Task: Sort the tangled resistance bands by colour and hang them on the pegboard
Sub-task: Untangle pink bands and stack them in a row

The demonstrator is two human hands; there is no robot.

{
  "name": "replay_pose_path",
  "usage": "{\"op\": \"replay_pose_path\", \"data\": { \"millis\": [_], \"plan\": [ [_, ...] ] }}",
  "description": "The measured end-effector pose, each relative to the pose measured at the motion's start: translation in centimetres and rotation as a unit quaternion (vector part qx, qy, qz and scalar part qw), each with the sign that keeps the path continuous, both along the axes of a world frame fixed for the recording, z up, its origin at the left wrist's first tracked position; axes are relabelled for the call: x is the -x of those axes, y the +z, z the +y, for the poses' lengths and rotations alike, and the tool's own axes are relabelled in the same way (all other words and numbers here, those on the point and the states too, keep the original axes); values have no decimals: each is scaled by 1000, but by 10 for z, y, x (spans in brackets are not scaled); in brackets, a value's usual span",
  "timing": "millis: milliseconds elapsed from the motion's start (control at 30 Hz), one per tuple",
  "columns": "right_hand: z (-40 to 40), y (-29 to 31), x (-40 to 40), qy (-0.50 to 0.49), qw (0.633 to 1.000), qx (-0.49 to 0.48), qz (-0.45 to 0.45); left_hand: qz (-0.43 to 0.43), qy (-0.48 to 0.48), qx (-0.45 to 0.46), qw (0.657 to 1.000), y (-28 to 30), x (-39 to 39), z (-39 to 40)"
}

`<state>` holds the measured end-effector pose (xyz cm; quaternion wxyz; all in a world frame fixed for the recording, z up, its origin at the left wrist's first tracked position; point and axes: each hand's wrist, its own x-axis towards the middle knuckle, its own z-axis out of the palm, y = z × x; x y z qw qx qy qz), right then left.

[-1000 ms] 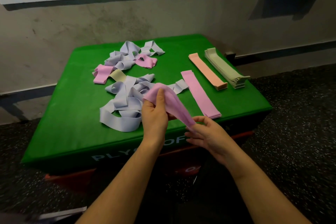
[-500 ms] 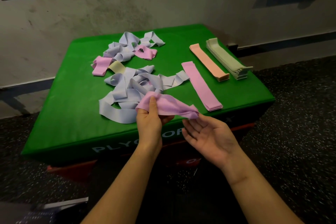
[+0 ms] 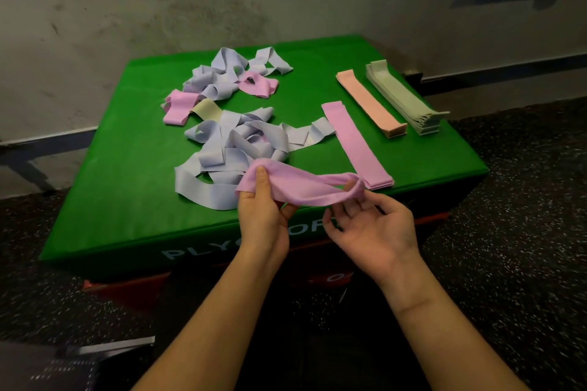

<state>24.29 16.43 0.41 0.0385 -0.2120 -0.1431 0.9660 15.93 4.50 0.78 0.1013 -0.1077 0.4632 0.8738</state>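
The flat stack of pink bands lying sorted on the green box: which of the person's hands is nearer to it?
Right. The right hand sits just below the flat stack of pink bands, near its front end; the left hand is further left.

The light is dim and soft, falling from above; the green box top [image 3: 133,143] beyond the fingers [image 3: 349,209] is the brightest area. Dark shadows lie on the wall [image 3: 286,3] far above them. The floor [image 3: 524,232] right of the fingers smears with motion blur, and the edges bow with wide-angle distortion.
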Motion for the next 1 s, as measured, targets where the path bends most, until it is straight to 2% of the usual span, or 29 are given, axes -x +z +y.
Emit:
{"op": "replay_pose_path", "data": {
  "millis": [67,233,300,433,500,600,700,800,1000],
  "plan": [
    [3,0,0,22,1000,-9,-10,17,-9,18,1000,-2,0,-1],
    [6,0,-6,116,987,-112,7,89,-18,92,992,-5,9,-4],
    [6,0,-6,111,973,-204,1,113,-18,113,987,-3,11,-3],
    [8,-10,-2,70,925,-367,-71,169,-32,141,975,-2,5,1],
    [13,-14,-2,63,908,-402,-100,173,-34,140,974,-1,4,1],
    [18,-17,-4,53,935,-337,-96,144,-26,132,980,-4,10,0],
    [18,-12,-5,55,984,-164,-32,106,-24,110,988,-9,17,-1],
    [20,-10,-2,29,998,-59,9,73,-17,103,992,-15,24,-2],
    [20,-10,8,83,991,-102,-29,84,-34,125,988,-15,35,2]
  ]
}}
